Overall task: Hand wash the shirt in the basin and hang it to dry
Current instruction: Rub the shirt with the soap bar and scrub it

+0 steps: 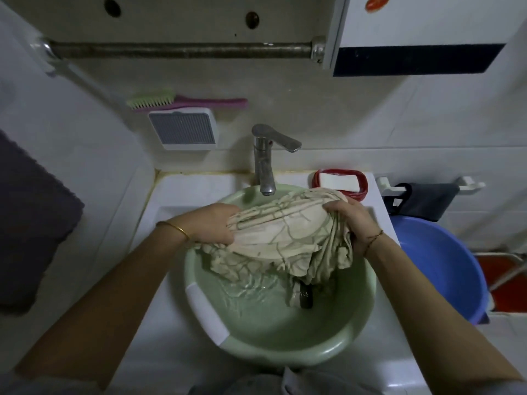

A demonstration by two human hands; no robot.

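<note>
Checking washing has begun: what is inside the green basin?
The green basin holds rippling water and hanging folds of the shirt, gripped above by left hand and right hand. A dark piece shows below the cloth; the floor under it is hidden.

One head-worn wide-angle view looks forward and steeply down from close above the left hand (212, 223) and right hand (352, 220); the tap (266, 158) and wall (370, 124) lie beyond them at the frame's top

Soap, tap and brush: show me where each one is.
soap (339, 181), head view, top of the bar.
tap (263, 162), head view, upright stem.
brush (151, 100), head view, green bristles.
</note>
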